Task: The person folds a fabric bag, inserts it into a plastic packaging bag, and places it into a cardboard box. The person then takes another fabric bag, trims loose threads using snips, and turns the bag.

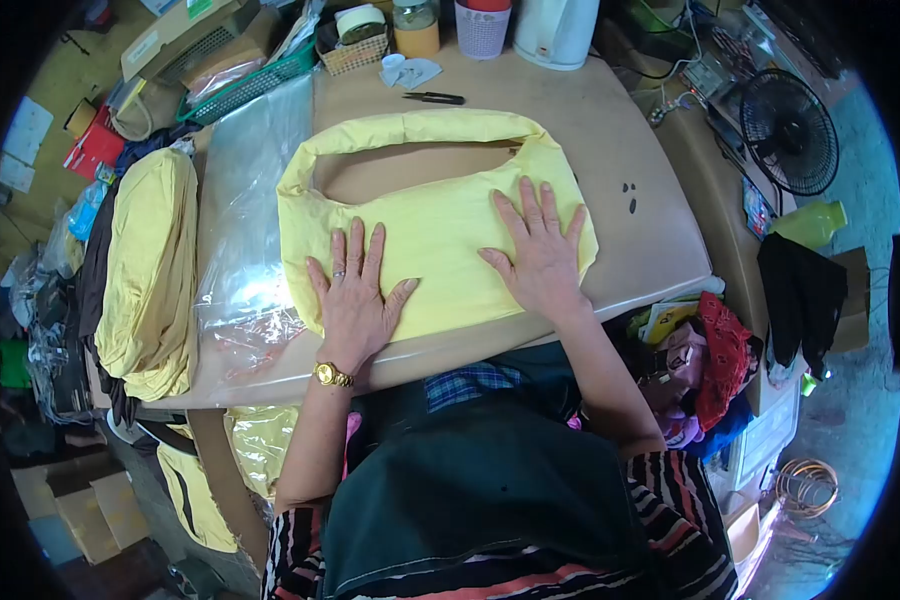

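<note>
A yellow fabric shoulder bag (440,240) lies flat on the table (630,130), its wide strap looped toward the far side. My left hand (355,300), with a ring and a gold watch at the wrist, rests palm down on the bag's left part, fingers spread. On the right part, my right hand (542,255) presses flat with its fingers apart. Neither hand grips anything. Beyond the strap lies a pair of small black thread snips (434,98). Clear plastic bags (255,220) lie left of the yellow bag.
A stack of yellow fabric pieces (150,270) sits at the table's left edge. Along the back stand a green basket (255,88), a jar (416,28), a lilac cup (483,28) and a white kettle (557,32). A black fan (790,130) is at right.
</note>
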Motion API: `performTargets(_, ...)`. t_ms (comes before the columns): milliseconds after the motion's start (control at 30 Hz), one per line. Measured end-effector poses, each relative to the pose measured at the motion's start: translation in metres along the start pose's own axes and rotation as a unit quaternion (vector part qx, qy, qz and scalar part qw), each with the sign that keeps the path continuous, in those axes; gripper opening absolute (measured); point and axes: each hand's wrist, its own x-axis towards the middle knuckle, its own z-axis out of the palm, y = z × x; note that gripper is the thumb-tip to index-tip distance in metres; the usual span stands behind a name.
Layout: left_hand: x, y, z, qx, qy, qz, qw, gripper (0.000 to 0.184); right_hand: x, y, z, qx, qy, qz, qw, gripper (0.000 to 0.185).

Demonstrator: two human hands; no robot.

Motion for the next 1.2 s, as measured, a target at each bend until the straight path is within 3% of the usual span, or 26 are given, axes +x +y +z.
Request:
performTargets(267, 0.002, -0.001, -0.006, 0.019, -0.032, -0.054, 0.998, 0.083, 0.007, 0.015, 0.008, -0.009, -0.059, 0.07, 0.996, 0.084)
performTargets(500, -0.031, -0.003, -0.019, -0.015, -0.074, -0.078, 0.994, 0.082, -0.023, 0.01, -0.012, 0.002, -0.093, 0.057, 0.994, 0.086)
performTargets(800, -0.03, -0.013, -0.013, 0.012, -0.006, -0.08, 0.997, 0.079, -0.015, 0.003, -0.018, -0.028, -0.072, 0.028, 0.997, 0.077)
performTargets(833, -0.03, -0.013, -0.015, 0.012, -0.003, -0.081, 0.997, 0.079, -0.007, 0.0, -0.029, -0.016, -0.131, 0.049, 0.99, 0.077)
performTargets(867, -0.029, -0.01, -0.017, 0.022, 0.001, -0.084, 0.996, 0.074, -0.002, -0.001, -0.035, -0.005, -0.19, 0.075, 0.979, 0.076)
performTargets(933, -0.02, 0.003, -0.027, 0.025, 0.006, -0.073, 0.997, 0.068, 0.006, -0.006, -0.024, -0.031, -0.188, 0.083, 0.978, 0.077)
performTargets(1000, 0.001, 0.018, -0.048, -0.018, -0.049, -0.052, 0.997, 0.052, 0.005, -0.009, -0.007, -0.054, -0.177, 0.103, 0.977, 0.078)
performTargets(1033, 0.016, 0.026, -0.046, -0.019, -0.046, -0.034, 0.998, 0.052, 0.002, -0.01, 0.002, -0.032, -0.135, 0.07, 0.988, 0.079)
performTargets(1100, 0.043, 0.057, -0.032, -0.233, 0.03, 0.113, 0.965, 0.032, 0.002, -0.012, 0.003, -0.018, -0.093, 0.044, 0.995, 0.08)
performTargets(1167, 0.1, 0.103, -0.01, -0.151, 0.098, 0.12, 0.976, 0.03, 0.005, -0.012, -0.004, -0.046, -0.173, 0.024, 0.983, 0.079)
performTargets(1200, 0.122, 0.111, 0.002, -0.114, 0.068, 0.107, 0.985, 0.032, 0.006, -0.009, -0.002, 0.0, -0.207, 0.029, 0.978, 0.08)
